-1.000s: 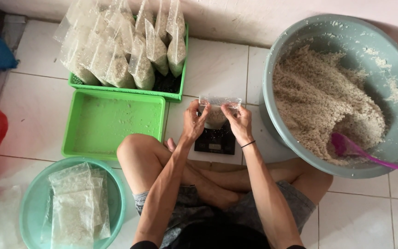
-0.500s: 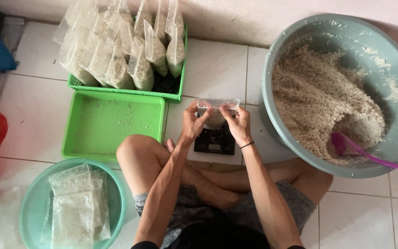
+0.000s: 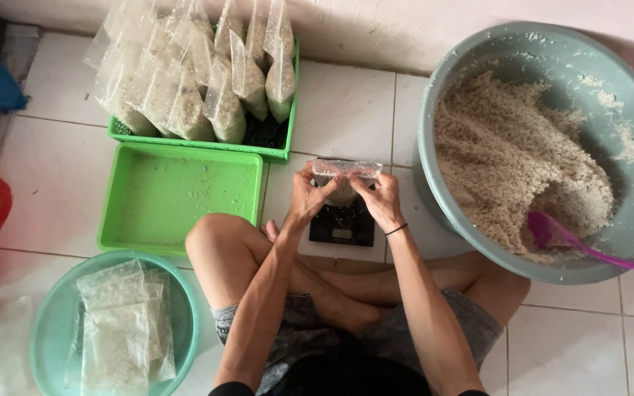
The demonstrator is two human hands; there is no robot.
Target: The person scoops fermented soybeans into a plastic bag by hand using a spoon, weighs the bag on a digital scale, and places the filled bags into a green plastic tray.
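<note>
The person sits cross-legged on the tiled floor (image 3: 346, 110) and holds a small clear bag (image 3: 345, 176) of pale grain over a black scale (image 3: 343, 224). The left hand (image 3: 308, 196) and the right hand (image 3: 380, 198) each pinch the bag's top edge, fingers closed narrowly on the plastic; whether the bag's base rests on the scale cannot be told. Risk: the mouth appears unsealed, so a tilt or a slipped pinch would likely spill grain onto the scale and the floor. Risk: the scale is small, and a bag set off-centre could topple. Clearances: the large grey basin (image 3: 442, 95) of loose grain, with a pink scoop (image 3: 559, 236) in it, stands just right of the right hand, its rim near the wrist. The empty green tray (image 3: 177, 194) lies left of the left hand; the far tray (image 3: 277, 154) of filled bags sits beyond it. A round basin (image 3: 53, 323) with flat bags lies near left. Open floor remains on the far side, between the far tray and the grey basin.
</note>
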